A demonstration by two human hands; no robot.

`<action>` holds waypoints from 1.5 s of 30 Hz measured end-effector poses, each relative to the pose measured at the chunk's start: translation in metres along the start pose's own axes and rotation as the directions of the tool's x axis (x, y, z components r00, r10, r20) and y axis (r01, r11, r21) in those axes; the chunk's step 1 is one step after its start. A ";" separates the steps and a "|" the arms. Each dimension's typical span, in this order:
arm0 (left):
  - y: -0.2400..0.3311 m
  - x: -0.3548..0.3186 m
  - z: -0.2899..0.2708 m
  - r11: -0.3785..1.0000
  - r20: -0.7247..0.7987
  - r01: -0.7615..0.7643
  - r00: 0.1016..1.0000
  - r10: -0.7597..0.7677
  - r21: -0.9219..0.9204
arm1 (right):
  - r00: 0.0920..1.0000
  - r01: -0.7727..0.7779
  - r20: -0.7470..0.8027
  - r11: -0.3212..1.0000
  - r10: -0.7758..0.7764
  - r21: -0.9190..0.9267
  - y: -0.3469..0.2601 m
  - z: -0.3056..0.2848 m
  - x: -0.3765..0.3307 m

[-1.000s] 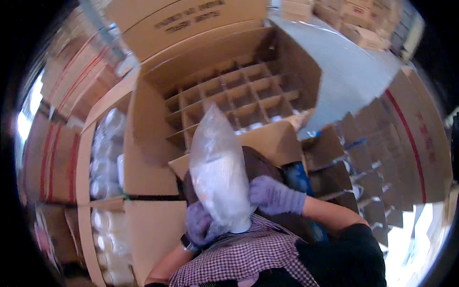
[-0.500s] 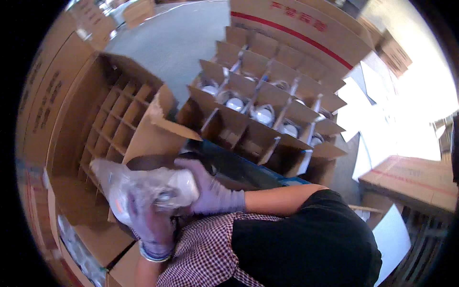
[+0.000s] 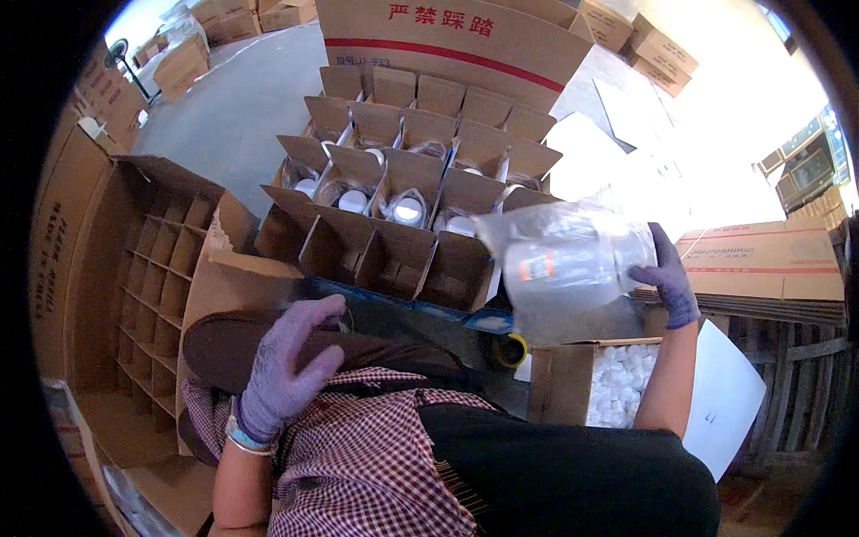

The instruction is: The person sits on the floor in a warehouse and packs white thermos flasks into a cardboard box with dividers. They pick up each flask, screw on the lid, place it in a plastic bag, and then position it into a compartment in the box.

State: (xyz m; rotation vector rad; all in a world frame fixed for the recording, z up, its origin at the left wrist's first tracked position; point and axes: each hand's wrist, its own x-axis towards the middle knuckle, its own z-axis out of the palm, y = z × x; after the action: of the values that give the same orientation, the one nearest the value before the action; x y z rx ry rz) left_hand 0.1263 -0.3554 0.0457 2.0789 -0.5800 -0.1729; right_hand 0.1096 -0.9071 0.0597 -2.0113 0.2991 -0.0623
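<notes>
My right hand (image 3: 667, 276), in a purple glove, grips a clear jar wrapped in a plastic bag (image 3: 568, 267), held on its side at the right. It hovers over a small carton of white lids (image 3: 617, 383). My left hand (image 3: 284, 365), also gloved, rests with loose fingers on my lap and holds nothing. Ahead of me stand several small open cartons (image 3: 394, 210), some with bagged white-capped jars (image 3: 408, 211) inside.
A large open box with cardboard dividers (image 3: 152, 268) lies on its side at the left. A tape roll (image 3: 510, 351) sits by the lid carton. Closed cartons (image 3: 769, 259) stack at the right, another big box (image 3: 465, 36) behind. A white sheet (image 3: 729, 403) leans at lower right.
The view swung from the divided box to the small cartons. The bagged jar went from both hands at my chest to my right hand alone at the right; my left hand dropped to my lap.
</notes>
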 end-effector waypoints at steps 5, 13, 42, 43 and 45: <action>-0.017 -0.020 -0.002 0.986 -0.007 0.140 0.990 -0.142 -0.088 | 0.994 -0.091 -0.076 0.990 0.083 -0.108 0.060 0.014 0.004; -0.056 -0.068 -0.023 0.998 -0.201 0.024 0.980 -0.012 0.060 | 0.972 0.234 0.129 0.785 -0.195 -0.574 0.149 0.187 0.065; -0.275 -0.358 -0.119 0.149 -0.760 0.922 0.380 -0.527 0.357 | 0.157 0.969 0.964 -0.154 -0.216 -0.192 -0.202 0.761 0.101; -0.273 -0.360 -0.123 0.151 -0.744 0.923 0.375 -0.553 0.354 | 0.112 0.977 0.937 -0.136 -0.331 -0.164 -0.198 0.754 0.104; -0.247 -0.333 -0.138 0.087 -0.771 0.909 0.393 -0.500 0.407 | 0.053 0.985 0.836 -0.108 -0.546 -0.132 -0.193 0.733 0.129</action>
State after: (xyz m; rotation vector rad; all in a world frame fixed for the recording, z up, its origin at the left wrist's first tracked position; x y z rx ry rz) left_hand -0.0361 0.0157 -0.1173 3.0289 1.0743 0.0435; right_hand 0.3983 -0.2137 -0.1061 -2.5229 -1.8455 -0.2018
